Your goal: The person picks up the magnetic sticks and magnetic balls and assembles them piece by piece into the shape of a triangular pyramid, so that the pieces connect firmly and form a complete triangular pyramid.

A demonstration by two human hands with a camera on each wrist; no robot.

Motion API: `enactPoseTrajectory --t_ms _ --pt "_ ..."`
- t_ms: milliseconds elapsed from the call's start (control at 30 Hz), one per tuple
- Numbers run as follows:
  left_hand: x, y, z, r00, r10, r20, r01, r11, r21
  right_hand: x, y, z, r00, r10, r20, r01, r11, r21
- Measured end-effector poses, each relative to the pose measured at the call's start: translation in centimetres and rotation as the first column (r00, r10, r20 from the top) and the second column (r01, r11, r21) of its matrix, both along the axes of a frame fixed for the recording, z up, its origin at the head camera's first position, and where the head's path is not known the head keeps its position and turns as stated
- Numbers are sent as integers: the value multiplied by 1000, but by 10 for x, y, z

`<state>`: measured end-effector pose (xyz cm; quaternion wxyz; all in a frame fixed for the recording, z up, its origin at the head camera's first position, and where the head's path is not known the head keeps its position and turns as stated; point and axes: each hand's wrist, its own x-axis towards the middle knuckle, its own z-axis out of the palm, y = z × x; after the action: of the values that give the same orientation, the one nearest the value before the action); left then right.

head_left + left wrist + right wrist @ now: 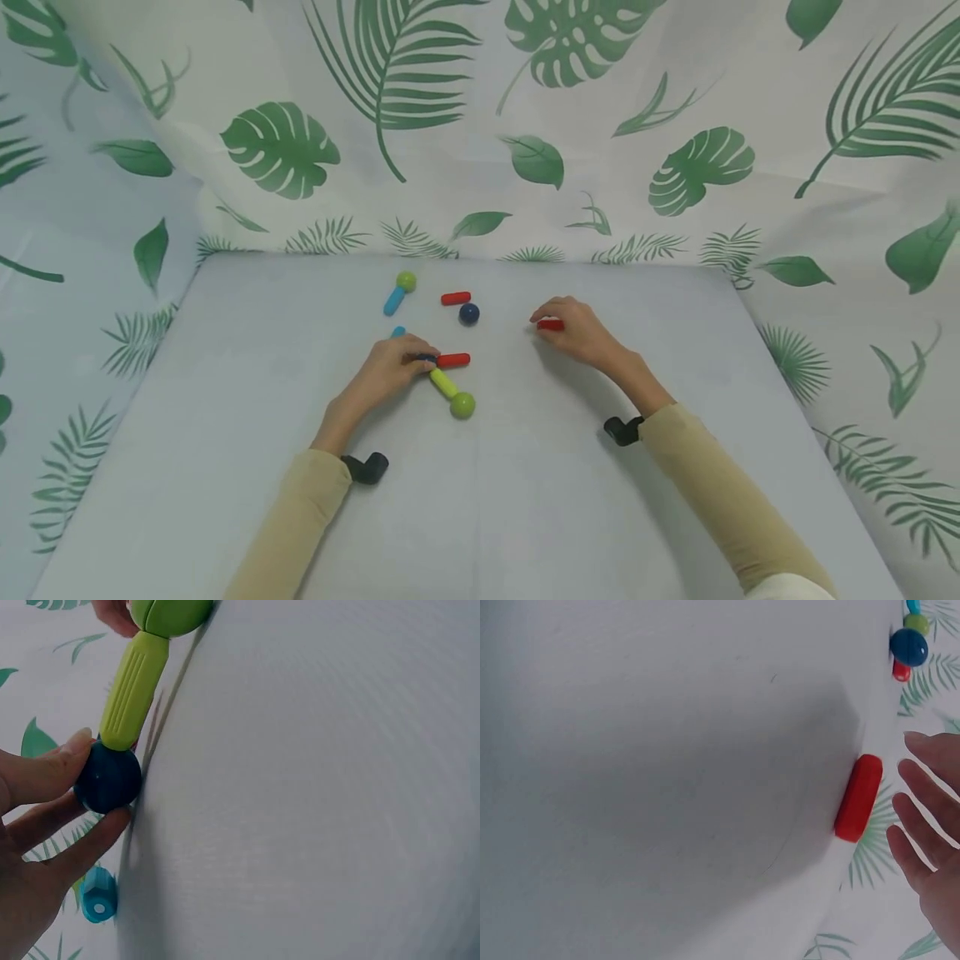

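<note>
My left hand [384,367] pinches a dark blue ball [109,778] between thumb and fingers at the middle of the table. From that ball a yellow-green rod [443,383] runs to a green ball [462,406]. A red rod [454,360] lies with one end at the blue ball. Behind the left hand, the tip of a light blue rod [398,332] shows, the rest hidden. To the right, my right hand [581,335] hovers by another red rod [859,798]; its fingers are extended and apart from the rod in the right wrist view.
Farther back, a light blue rod [393,301] joins a green ball [406,282]. Beside them lie a red rod [456,297] and a dark blue ball [469,314]. A leaf-patterned sheet [450,192] hangs around the white table [525,500].
</note>
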<state>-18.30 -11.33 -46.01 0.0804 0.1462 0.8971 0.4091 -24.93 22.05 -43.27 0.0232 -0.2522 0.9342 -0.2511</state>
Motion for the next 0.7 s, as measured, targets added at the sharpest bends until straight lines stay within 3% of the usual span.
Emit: enactPoseTrajectory --t_ms 367,700 --pt "0 -3 -1 1000 0 32 0 1000 -2 -12 5 -10 1000 19 -11 -19 999 -41" --pt "2 -6 -1 1000 8 27 -8 1000 1 -24 -23 -18 997 4 73 2 996 -89"
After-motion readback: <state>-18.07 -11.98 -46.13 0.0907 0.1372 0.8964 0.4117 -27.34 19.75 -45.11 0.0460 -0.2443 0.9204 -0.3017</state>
